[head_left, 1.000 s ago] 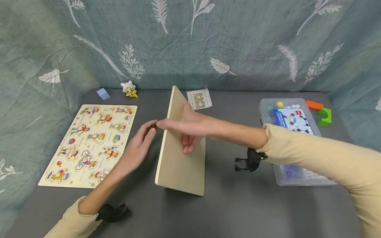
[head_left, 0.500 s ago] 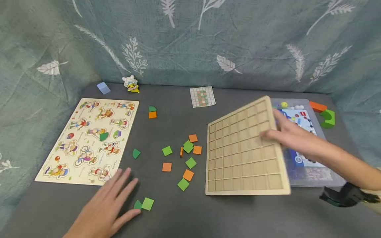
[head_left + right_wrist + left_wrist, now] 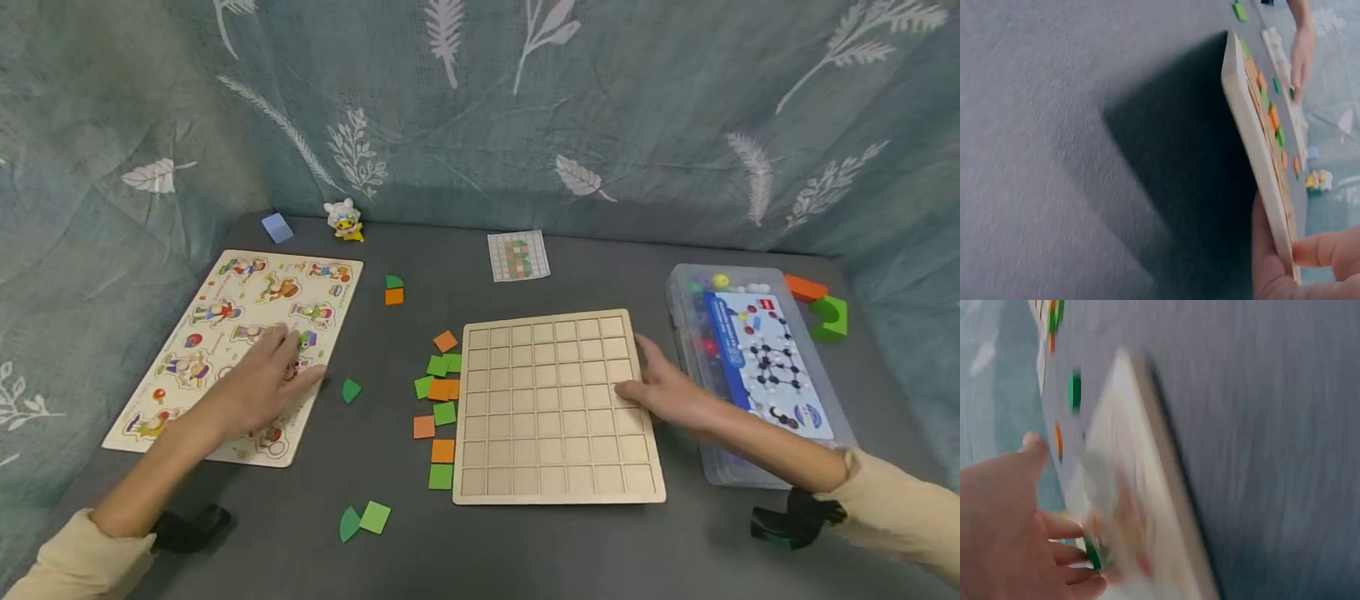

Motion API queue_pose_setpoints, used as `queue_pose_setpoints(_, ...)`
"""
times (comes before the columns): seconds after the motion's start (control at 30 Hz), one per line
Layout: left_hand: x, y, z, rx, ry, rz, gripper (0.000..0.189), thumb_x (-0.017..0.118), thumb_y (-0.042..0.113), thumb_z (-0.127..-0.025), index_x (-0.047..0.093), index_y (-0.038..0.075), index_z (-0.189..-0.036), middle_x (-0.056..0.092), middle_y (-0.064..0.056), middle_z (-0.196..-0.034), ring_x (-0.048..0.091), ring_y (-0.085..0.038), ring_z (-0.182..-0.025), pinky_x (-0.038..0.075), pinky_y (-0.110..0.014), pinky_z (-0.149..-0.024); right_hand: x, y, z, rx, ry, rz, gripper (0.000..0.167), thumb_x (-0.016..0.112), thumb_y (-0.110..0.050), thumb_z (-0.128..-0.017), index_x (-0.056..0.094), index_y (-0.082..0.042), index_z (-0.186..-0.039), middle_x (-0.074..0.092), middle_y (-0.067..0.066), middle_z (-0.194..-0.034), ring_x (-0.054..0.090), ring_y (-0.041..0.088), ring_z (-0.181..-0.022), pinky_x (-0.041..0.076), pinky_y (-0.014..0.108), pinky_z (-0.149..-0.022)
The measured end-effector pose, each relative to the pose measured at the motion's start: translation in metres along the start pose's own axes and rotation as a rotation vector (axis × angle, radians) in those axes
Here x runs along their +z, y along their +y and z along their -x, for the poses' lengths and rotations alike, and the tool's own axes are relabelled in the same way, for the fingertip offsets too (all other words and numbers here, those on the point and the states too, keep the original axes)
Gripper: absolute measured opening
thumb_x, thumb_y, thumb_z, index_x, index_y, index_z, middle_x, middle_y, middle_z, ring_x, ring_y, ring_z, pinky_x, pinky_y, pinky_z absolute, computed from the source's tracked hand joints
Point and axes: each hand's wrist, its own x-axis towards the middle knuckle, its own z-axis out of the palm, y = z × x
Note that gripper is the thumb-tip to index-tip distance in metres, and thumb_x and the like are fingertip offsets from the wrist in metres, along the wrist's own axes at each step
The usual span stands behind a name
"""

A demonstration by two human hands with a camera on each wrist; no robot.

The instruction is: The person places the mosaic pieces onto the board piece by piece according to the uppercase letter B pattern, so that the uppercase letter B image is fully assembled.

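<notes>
My right hand grips the right edge of a square wooden grid board, thumb on top and fingers underneath. The board lies face up, its right side lifted off the table, as the dark gap beneath it in the right wrist view shows. Green tiles and orange tiles crowd along its left edge. My left hand is over the wooden picture puzzle. In the left wrist view its fingertips touch a dark green quarter-round tile, while the thumb stands well apart.
Quarter-round green tiles and a light green tile lie between the boards. A pattern card, a toy figure and a blue block stand behind. At right are a clear plastic case, an orange block and a green block.
The grid board has gone from upright to nearly flat, most recently moving left with my right hand. Loose tiles now bunch along its left edge. My left hand has moved onto the puzzle.
</notes>
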Motion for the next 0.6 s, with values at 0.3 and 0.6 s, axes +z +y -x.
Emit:
queue_pose_setpoints(0.3,0.037,0.063,0.009,0.088,-0.006,0.019,0.085,0.053,0.054,-0.094,0.025,-0.003,-0.152,0.015,-0.026,-0.16,0.016,-0.047,-0.147,0.023,-0.061,-0.114,-0.013,0.001,0.023,-0.029,-0.013,0.358,0.092,0.053,-0.02,-0.099,-0.019,0.007,-0.148,0.038,0.045,-0.136,0.063,0.042,-0.106,0.055,0.047,-0.082)
queue_pose_setpoints(0.6,0.06,0.097,-0.008,0.364,-0.03,-0.211,0.084,0.049,0.063,-0.091,0.03,0.009,-0.153,0.025,-0.014,-0.16,0.026,-0.037,-0.147,0.028,-0.054,-0.116,0.02,0.012,0.034,-0.362,-0.025,1.015,0.059,0.067,-0.034,-0.091,0.048,-0.014,-0.142,0.036,0.031,-0.147,0.043,0.051,-0.129,0.047,0.062,-0.092)
